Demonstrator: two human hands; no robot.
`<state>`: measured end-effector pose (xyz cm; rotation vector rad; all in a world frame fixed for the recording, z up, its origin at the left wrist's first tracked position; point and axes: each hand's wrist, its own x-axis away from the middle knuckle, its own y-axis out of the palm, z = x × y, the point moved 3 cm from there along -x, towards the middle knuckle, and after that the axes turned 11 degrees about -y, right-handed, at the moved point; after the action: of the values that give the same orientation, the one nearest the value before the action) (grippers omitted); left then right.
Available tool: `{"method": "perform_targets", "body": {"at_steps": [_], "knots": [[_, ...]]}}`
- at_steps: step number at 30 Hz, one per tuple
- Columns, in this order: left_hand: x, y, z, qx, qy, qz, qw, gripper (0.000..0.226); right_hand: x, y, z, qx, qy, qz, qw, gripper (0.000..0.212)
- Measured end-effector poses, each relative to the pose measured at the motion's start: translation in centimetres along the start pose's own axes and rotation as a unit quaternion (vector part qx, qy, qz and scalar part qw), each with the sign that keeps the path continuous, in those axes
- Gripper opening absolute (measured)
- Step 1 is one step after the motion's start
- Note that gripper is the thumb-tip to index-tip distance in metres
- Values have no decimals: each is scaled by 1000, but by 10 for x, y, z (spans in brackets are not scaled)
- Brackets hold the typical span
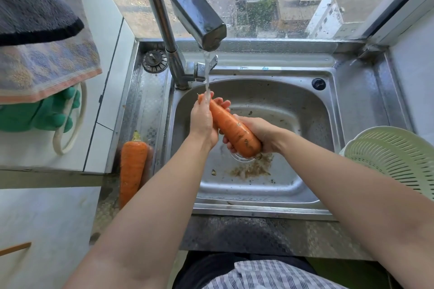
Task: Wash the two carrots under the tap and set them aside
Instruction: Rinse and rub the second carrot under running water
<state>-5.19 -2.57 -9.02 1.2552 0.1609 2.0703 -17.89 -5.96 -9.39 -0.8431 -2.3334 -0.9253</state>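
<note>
A large orange carrot (231,128) with dirt specks is held over the steel sink (305,110), its thin end under the water running from the tap (199,19). My left hand (203,119) wraps the carrot's thin end, where the stream lands. My right hand (260,134) grips its thick end from the right. A second carrot (131,169) lies on the steel ledge left of the basin, stem end pointing away from me.
Brown dirt lies around the drain (251,166). A pale green colander (394,159) sits at the right. A towel (44,54) and green rubber gloves (44,115) hang at the left. A sink strainer plug (155,60) rests behind the tap base.
</note>
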Motion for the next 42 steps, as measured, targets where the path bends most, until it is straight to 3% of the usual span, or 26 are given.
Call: {"method": "perform_targets", "body": {"at_steps": [5,7,10,14,16,19,23,25,27,31,34,37,39,42], "knots": [[-1,0,7,-70,49,49,995,28,-3,5,-1,98,-37,-17,994,54],[-2,-2,2,-175,59,75,980,34,-8,7,-4,159,-94,22,983,53],[1,-7,-1,-264,61,61,961,60,-16,10,-4,220,-168,77,958,49],[-2,-15,1,-271,46,22,961,58,-17,10,2,218,-189,89,953,51],[0,-12,5,-258,86,63,960,34,-17,13,1,228,-203,89,948,51],[0,-10,7,-230,97,126,960,30,-18,16,2,265,-213,102,935,50],[-3,-11,-1,-295,31,11,955,38,-17,4,5,277,-212,124,929,51],[-6,-17,-2,-308,13,-9,951,44,-15,0,7,292,-204,129,925,52],[-7,-18,-2,-310,54,22,949,39,-13,2,7,307,-208,134,919,49],[-2,-17,-3,-238,69,144,958,36,-14,12,1,413,-230,135,871,50],[0,-18,-5,-253,46,51,965,39,-14,9,1,410,-223,140,873,48],[4,-24,-12,-243,-7,-19,970,39,-12,2,3,456,-225,141,849,45],[7,-23,-12,-249,23,4,968,23,-12,1,5,461,-222,139,848,44],[9,-19,-10,-216,30,98,971,35,-11,5,6,471,-221,126,845,46]]}}
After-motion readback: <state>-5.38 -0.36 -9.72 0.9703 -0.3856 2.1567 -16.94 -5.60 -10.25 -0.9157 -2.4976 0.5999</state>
